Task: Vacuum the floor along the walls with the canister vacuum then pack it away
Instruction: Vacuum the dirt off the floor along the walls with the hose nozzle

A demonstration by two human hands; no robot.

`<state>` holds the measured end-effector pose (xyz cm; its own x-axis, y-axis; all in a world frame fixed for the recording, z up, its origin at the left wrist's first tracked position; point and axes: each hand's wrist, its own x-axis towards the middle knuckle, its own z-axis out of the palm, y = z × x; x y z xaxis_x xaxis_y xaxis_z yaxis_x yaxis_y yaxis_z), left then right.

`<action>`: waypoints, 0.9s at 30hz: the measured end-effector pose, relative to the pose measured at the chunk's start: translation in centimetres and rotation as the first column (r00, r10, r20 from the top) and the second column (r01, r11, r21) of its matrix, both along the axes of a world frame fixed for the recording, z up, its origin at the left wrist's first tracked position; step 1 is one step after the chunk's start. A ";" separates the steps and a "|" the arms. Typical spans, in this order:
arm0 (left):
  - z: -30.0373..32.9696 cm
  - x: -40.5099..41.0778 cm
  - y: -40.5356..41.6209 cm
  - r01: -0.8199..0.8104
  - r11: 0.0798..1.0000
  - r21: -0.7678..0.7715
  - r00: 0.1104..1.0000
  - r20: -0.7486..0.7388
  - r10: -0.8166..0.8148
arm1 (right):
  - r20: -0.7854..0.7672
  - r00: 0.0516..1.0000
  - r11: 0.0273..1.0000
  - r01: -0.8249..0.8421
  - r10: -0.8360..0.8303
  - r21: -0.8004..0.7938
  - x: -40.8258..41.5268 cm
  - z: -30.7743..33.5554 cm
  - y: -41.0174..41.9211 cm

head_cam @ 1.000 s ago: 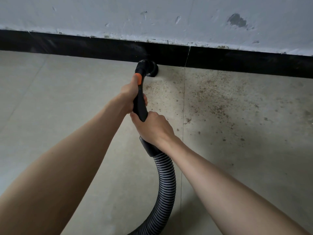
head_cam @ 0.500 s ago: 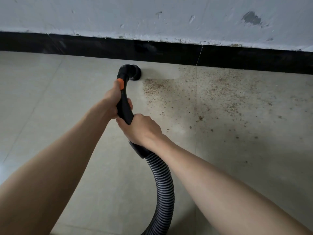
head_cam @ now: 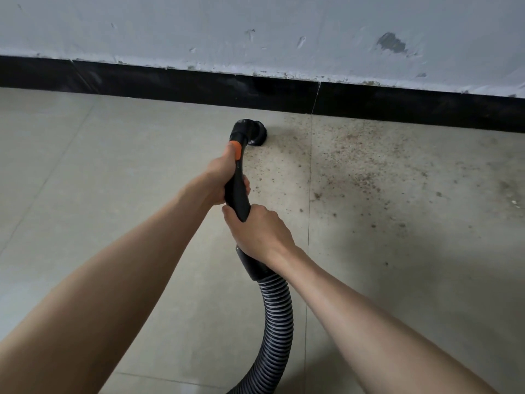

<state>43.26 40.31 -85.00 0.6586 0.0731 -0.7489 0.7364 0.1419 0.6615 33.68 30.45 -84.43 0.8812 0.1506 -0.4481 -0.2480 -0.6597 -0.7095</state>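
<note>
A black vacuum handle (head_cam: 238, 191) with an orange band ends in a round black nozzle (head_cam: 255, 135) pressed to the tiled floor, a short way in front of the black skirting (head_cam: 181, 83). My left hand (head_cam: 221, 177) grips the handle just below the orange band. My right hand (head_cam: 260, 233) grips its lower end, above the ribbed grey hose (head_cam: 277, 317) that curves down out of view. Brown dust and crumbs (head_cam: 366, 172) cover the floor to the right of the nozzle. The canister is out of sight.
A scuffed white wall (head_cam: 255, 32) rises above the skirting. Pale floor tiles (head_cam: 93, 172) to the left of the nozzle look free of dirt. A grout line (head_cam: 310, 194) runs from the wall toward me just right of the hands.
The nozzle pulled back from the skirting, swept left, and now sits at the left edge of the dirt patch. Both hands keep their grip on the handle.
</note>
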 end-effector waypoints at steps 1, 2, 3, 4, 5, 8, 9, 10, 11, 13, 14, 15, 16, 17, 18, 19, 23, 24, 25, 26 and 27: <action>0.0 0.1 -0.5 0.010 1.000 0.000 1.000 0.003 -0.010 | 0.002 1.000 1.000 0.009 -0.009 -0.002 0.0 0.0 -0.4; 0.0 0.1 -1.0 0.023 1.000 0.001 1.000 0.009 -0.023 | 0.004 1.000 1.000 0.017 -0.017 -0.005 0.0 -0.1 -0.8; 0.0 0.2 -1.5 0.037 0.999 0.004 0.999 0.014 -0.037 | 0.008 1.000 1.000 0.025 -0.025 -0.008 -0.1 -0.1 -1.2; 0.0 0.3 -2.0 0.051 0.999 0.011 0.998 0.020 -0.052 | 0.015 0.999 0.999 0.033 -0.033 -0.014 -0.2 -0.2 -1.5; -0.1 0.3 -2.4 0.065 0.998 0.020 0.998 0.023 -0.066 | 0.021 0.999 0.999 0.043 -0.043 -0.020 -0.2 -0.4 -1.8; -0.2 0.7 -3.6 0.099 0.995 0.015 0.995 0.017 -0.099 | 0.026 0.997 0.997 0.076 -0.076 -0.013 -0.1 -0.7 -2.7; -0.3 0.8 -3.7 0.105 0.994 0.011 0.994 0.020 -0.105 | 0.020 0.997 0.997 0.078 -0.078 0.001 0.1 -0.8 -2.9; -0.3 0.9 -3.8 0.107 0.994 0.013 0.994 0.026 -0.107 | 0.012 0.997 0.997 0.074 -0.074 0.014 0.3 -0.9 -3.0; -0.3 1.1 -3.7 0.104 0.994 0.021 0.994 0.037 -0.105 | 0.006 0.998 0.998 0.065 -0.065 0.022 0.5 -1.0 -2.9; -0.4 1.5 -3.2 0.087 0.995 0.046 0.994 0.062 -0.090 | 0.003 0.999 0.999 0.046 -0.046 0.029 1.2 -0.9 -2.5; -0.4 1.8 -2.7 0.072 0.996 0.056 0.995 0.072 -0.076 | 0.003 0.999 0.999 0.035 -0.035 0.031 1.6 -0.8 -2.2; -0.3 2.1 -2.2 0.052 0.997 0.064 0.995 0.079 -0.057 | 0.005 1.000 0.999 0.019 -0.019 0.033 2.0 -0.7 -1.7; -0.3 2.4 -1.5 0.027 0.997 0.067 0.996 0.085 -0.033 | 0.009 1.000 0.999 -0.004 0.004 0.034 2.5 -0.5 -1.1; -0.2 2.7 -0.6 0.002 0.998 0.068 0.996 0.089 -0.008 | 0.012 0.999 0.999 -0.032 0.032 0.033 2.9 -0.4 -0.5; -0.2 2.8 0.4 -0.021 0.997 0.070 0.996 0.090 0.015 | 0.015 0.998 0.998 -0.061 0.060 0.031 3.3 -0.2 0.2; -0.2 2.9 1.3 -0.046 0.996 0.076 0.995 0.088 0.039 | 0.019 0.996 0.996 -0.089 0.089 0.029 3.6 -0.1 0.9; -0.4 2.1 4.7 -0.146 0.987 0.065 0.988 0.062 0.142 | 0.029 0.982 0.982 -0.186 0.186 -0.016 3.7 -0.1 3.6; -0.4 1.7 5.3 -0.160 0.985 0.067 0.986 0.057 0.156 | 0.024 0.979 0.980 -0.200 0.200 -0.019 3.4 -0.1 4.0; -0.5 1.2 5.7 -0.172 0.983 0.070 0.984 0.053 0.168 | 0.021 0.977 0.977 -0.211 0.212 -0.019 3.1 -0.2 4.4; -0.5 0.8 6.0 -0.185 0.980 0.068 0.982 0.047 0.182 | 0.021 0.975 0.975 -0.222 0.223 -0.022 2.7 -0.2 4.5; -0.5 0.3 6.1 -0.199 0.978 0.058 0.980 0.040 0.197 | 0.024 0.972 0.972 -0.232 0.233 -0.028 2.4 -0.3 4.6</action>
<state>43.54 46.40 -85.53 0.6514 0.2499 -0.7164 0.6748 0.2408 0.6976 36.03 35.05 -84.73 0.8354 0.3415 -0.4307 -0.0668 -0.7147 -0.6962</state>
